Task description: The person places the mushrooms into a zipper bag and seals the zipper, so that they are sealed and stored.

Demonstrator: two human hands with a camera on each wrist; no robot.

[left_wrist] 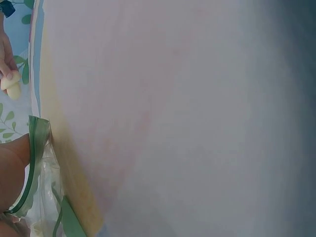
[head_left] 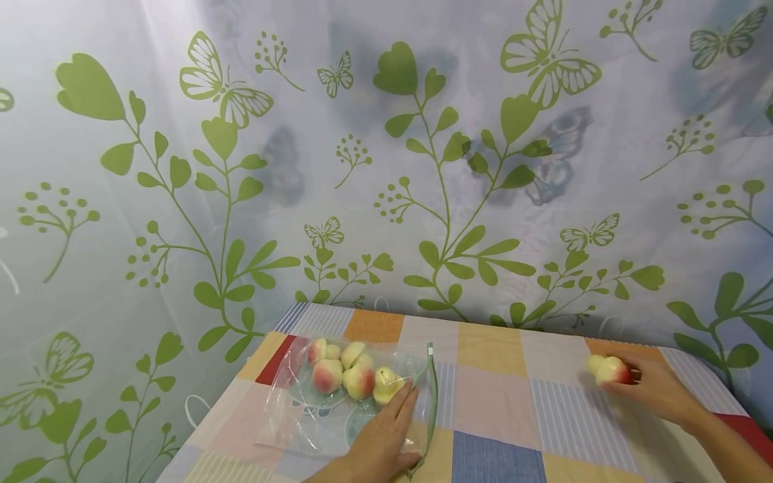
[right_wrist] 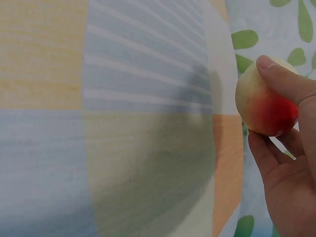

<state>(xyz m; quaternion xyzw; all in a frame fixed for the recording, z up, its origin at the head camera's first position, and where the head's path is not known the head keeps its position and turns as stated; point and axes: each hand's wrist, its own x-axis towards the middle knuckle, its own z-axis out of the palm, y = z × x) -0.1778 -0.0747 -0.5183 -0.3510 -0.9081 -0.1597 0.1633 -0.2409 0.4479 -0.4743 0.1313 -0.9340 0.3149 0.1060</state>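
A clear plastic zip bag with a green-edged mouth lies on the table, holding several peach-like fruits, red and pale yellow. My left hand rests at that mouth with straight fingers touching the upper edge. Its thumb stands apart, and the green edge shows beside it in the left wrist view. Over the table's right side, my right hand grips a red-and-yellow peach between thumb and fingers. A second pale yellow fruit sits against that peach on its far side; its kind is unclear.
A patchwork cloth in colored squares covers the table. Behind it hangs a pale curtain printed with green leaves and butterflies. A thin white loop shows at the table's left edge.
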